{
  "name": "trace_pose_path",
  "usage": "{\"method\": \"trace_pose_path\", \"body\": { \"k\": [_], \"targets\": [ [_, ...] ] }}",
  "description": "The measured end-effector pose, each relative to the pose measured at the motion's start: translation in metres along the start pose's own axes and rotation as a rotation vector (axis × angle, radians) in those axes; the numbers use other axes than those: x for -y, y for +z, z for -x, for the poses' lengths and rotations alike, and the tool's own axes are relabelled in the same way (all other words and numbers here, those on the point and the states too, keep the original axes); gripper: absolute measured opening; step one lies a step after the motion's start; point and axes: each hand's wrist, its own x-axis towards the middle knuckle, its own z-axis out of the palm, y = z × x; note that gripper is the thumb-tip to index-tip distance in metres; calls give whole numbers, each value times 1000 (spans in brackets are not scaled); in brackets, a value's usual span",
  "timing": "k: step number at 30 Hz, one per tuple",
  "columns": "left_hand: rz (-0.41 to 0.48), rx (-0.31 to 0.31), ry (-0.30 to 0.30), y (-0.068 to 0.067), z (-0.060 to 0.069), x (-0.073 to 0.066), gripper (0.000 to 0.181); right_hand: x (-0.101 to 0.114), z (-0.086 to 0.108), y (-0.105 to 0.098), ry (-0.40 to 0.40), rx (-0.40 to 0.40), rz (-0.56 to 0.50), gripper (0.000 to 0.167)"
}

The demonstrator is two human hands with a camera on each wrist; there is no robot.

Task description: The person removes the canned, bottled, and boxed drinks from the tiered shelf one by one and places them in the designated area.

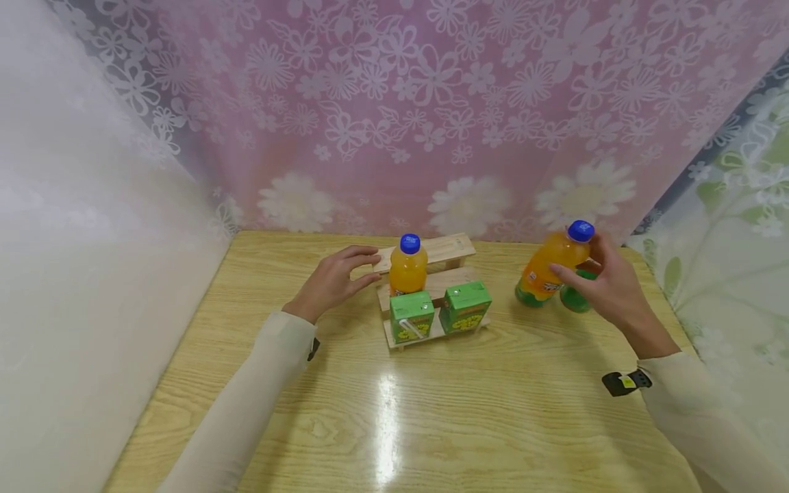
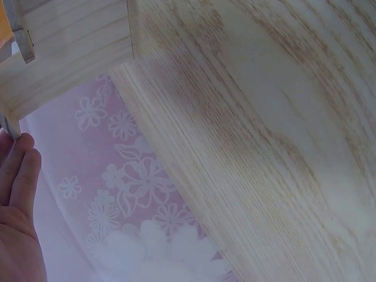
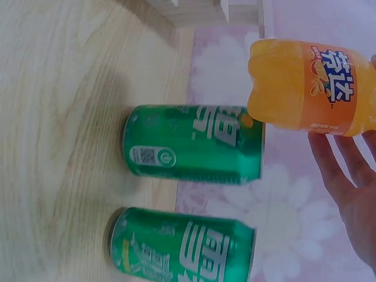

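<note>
My right hand (image 1: 610, 284) grips an orange soda bottle (image 1: 555, 260) with a blue cap, tilted and held off the table. In the right wrist view the bottle (image 3: 311, 88) is beside the top of one green soda can (image 3: 194, 144); a second green can (image 3: 182, 247) stands next to it. At the left end of a small wooden tiered rack (image 1: 456, 248), my left hand (image 1: 333, 277) touches the rack with its fingertips, fingers fairly straight. Its fingertips (image 2: 26, 141) meet the rack's edge in the left wrist view.
Another orange soda bottle (image 1: 408, 267) stands on the rack. On its lowest step are two green drink cartons, the left carton (image 1: 411, 318) with a straw and the right carton (image 1: 465, 308). A flowered curtain (image 1: 394, 137) hangs behind the wooden table (image 1: 481, 411).
</note>
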Motion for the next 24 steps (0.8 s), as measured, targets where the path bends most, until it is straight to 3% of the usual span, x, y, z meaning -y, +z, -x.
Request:
{"method": "trace_pose_path", "body": {
  "k": [8,24],
  "targets": [
    [2,-15,15,-1,0,-3,43,-10,15,-11,-27,-42,-5,70],
    [6,9,-18,-1,0,-3,44,-36,48,-33,19,-92,-4,74]
  ]
}}
